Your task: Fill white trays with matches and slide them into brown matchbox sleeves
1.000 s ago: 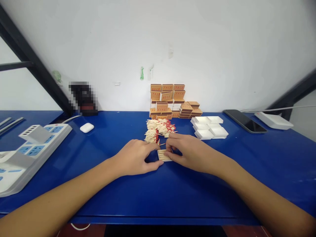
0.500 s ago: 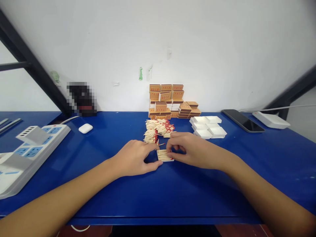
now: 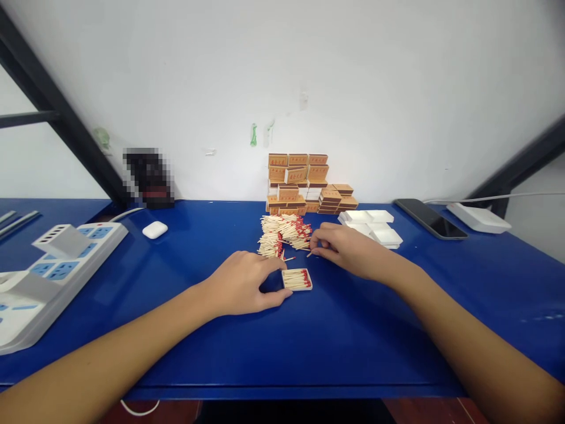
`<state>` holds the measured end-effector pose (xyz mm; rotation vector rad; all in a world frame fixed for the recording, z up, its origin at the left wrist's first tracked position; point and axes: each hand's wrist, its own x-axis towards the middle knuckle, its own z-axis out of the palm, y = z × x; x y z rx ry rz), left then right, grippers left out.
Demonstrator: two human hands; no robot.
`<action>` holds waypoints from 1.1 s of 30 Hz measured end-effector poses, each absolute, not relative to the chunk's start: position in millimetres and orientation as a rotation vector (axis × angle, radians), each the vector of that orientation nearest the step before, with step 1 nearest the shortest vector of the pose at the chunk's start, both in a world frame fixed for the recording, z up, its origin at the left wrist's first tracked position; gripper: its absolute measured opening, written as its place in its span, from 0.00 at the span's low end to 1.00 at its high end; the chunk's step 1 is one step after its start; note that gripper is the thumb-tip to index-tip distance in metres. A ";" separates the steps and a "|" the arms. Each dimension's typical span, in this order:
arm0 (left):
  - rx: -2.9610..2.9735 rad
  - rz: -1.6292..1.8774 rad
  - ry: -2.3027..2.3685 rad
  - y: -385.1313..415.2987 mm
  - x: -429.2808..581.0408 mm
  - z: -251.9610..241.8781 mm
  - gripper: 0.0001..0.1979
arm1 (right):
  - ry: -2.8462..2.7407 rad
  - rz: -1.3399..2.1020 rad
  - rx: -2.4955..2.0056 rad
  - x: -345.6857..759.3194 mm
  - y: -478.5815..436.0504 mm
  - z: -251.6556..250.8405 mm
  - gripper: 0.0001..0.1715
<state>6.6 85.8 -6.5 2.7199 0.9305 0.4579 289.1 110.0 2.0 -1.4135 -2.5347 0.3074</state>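
Observation:
A small white matchbox tray (image 3: 297,279) filled with red-tipped matches lies on the blue table (image 3: 344,341). My left hand (image 3: 244,285) rests against the tray's left side, thumb and forefinger pinching its end. My right hand (image 3: 348,251) has its fingers curled, fingertips pinched on a loose match (image 3: 310,254) near the right edge of the pile of loose matches (image 3: 285,234). The pile lies just behind the tray.
Stacked brown matchboxes (image 3: 309,184) stand against the wall. White empty trays (image 3: 375,227) sit right of the pile. A phone (image 3: 430,218) and white adapter (image 3: 479,217) lie far right. A power strip (image 3: 48,277) and white earbud case (image 3: 155,229) are on the left.
My right hand left the tray and moved back and to the right toward the loose matches. The filled tray now shows fully. My left hand stayed put.

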 end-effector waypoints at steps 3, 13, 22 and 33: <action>2.712 0.434 0.948 85.5 7.0 -5.0 0.17 | -2.546 0.350 -1.441 287.5 108.6 2.1 0.09; 2.708 0.453 0.937 86.1 6.6 -6.2 0.15 | -2.539 0.506 -1.272 262.8 73.5 21.1 0.10; 2.688 0.454 0.923 85.3 6.4 -6.6 0.16 | -2.430 0.383 -1.207 253.1 72.9 15.2 0.08; 2.717 0.393 0.810 76.4 8.4 -4.1 0.16 | -2.512 0.476 -1.276 246.3 92.8 -0.3 0.08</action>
